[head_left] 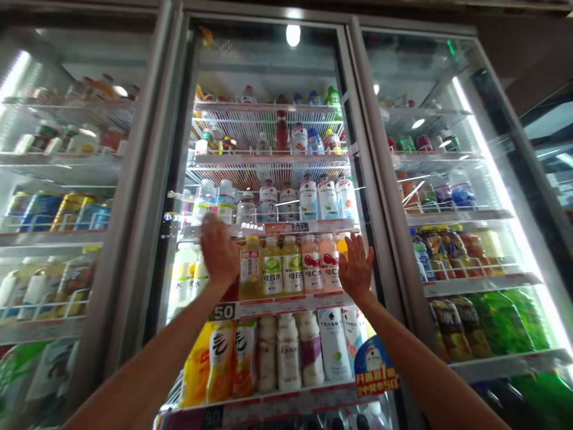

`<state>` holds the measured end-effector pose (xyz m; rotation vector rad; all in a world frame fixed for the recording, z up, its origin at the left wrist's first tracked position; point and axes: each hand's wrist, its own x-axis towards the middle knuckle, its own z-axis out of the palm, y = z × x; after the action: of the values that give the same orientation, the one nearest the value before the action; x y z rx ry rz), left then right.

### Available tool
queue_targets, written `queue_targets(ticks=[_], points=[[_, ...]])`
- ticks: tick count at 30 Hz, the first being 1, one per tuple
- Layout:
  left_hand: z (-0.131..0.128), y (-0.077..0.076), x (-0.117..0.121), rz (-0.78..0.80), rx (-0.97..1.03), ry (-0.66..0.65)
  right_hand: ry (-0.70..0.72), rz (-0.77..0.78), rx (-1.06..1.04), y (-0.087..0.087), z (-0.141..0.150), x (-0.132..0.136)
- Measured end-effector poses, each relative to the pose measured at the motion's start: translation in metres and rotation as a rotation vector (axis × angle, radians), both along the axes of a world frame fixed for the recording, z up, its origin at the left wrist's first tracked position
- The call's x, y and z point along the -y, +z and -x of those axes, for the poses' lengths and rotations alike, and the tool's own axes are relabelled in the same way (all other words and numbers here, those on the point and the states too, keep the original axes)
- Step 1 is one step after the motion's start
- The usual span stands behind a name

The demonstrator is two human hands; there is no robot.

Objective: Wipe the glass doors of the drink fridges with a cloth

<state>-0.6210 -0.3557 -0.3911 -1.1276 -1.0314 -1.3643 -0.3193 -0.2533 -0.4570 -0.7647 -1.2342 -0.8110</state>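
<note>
Both arms reach up toward the middle glass door of a drinks cooler. My left hand, slightly blurred, is raised flat in front of the bottles at the left of the fourth shelf. My right hand has its fingers spread, close to the door's right side. Neither hand holds anything; whether the palms touch the glass I cannot tell. Between them, behind the glass, stand bottles with green fruit labels and pink bottles with cherry labels. Below are orange drink bottles and white bottles.
Cooler sections with cans on the left and green bottles on the right flank the middle door. Metal frame posts separate them. A round blue and red sticker is by my right forearm.
</note>
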Motion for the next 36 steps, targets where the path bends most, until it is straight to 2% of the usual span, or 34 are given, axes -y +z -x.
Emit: queue_targets(ticks=[3, 5, 7, 9, 11, 13, 17, 19, 21, 22, 24, 25, 26, 27, 28, 30, 32, 33, 34, 36], points=[[-0.070, -0.020, -0.025, 0.185, -0.510, -0.007, 0.011, -0.001, 0.004, -0.001, -0.003, -0.002], [-0.081, -0.026, -0.029, 0.268, -0.710, -0.002, 0.016, 0.002, -0.017, -0.001, -0.004, -0.002], [-0.061, -0.017, -0.022, 0.208, -0.604, -0.011, 0.020, -0.001, -0.057, -0.002, -0.004, -0.002], [-0.036, 0.000, -0.014, 0.056, -0.340, -0.031, 0.029, -0.016, -0.068, -0.003, -0.003, -0.002], [-0.034, 0.014, -0.015, -0.023, -0.203, -0.044, 0.059, -0.038, -0.054, -0.004, -0.002, -0.001], [-0.066, 0.013, -0.026, 0.024, -0.277, -0.046, 0.113, -0.070, -0.058, -0.005, -0.002, -0.001], [-0.162, -0.021, -0.057, 0.237, -0.654, -0.027, 0.249, -0.139, -0.114, -0.006, -0.011, -0.001], [-0.186, -0.029, -0.062, 0.313, -0.890, -0.022, 0.289, -0.139, -0.119, -0.006, -0.022, -0.001], [-0.190, -0.018, -0.062, 0.345, -1.058, -0.029, 0.282, -0.118, -0.138, -0.007, -0.036, 0.000], [-0.189, -0.007, -0.061, 0.336, -1.038, -0.038, 0.267, -0.112, -0.157, -0.007, -0.043, 0.000], [-0.192, 0.013, -0.063, 0.277, -0.769, -0.063, 0.254, -0.123, -0.193, -0.007, -0.057, 0.002], [-0.198, 0.017, -0.066, 0.247, -0.608, -0.070, 0.260, -0.137, -0.205, -0.008, -0.063, 0.003], [-0.208, 0.012, -0.070, 0.232, -0.507, -0.070, 0.274, -0.152, -0.209, -0.009, -0.069, 0.005], [-0.219, -0.001, -0.074, 0.237, -0.494, -0.059, 0.290, -0.165, -0.208, -0.010, -0.074, 0.006], [-0.231, -0.022, -0.078, 0.260, -0.565, -0.041, 0.303, -0.177, -0.215, -0.011, -0.078, 0.008], [-0.248, -0.078, -0.083, 0.317, -0.841, 0.009, 0.312, -0.195, -0.236, -0.016, -0.087, 0.013], [-0.250, -0.126, -0.081, 0.332, -1.102, 0.026, 0.302, -0.201, -0.237, -0.022, -0.095, 0.019], [-0.246, -0.139, -0.079, 0.336, -1.180, 0.029, 0.295, -0.198, -0.232, -0.025, -0.098, 0.021], [-0.240, -0.143, -0.077, 0.336, -1.216, 0.029, 0.286, -0.191, -0.224, -0.028, -0.101, 0.024], [-0.228, -0.129, -0.072, 0.323, -1.074, 0.030, 0.270, -0.172, -0.214, -0.034, -0.101, 0.027]])
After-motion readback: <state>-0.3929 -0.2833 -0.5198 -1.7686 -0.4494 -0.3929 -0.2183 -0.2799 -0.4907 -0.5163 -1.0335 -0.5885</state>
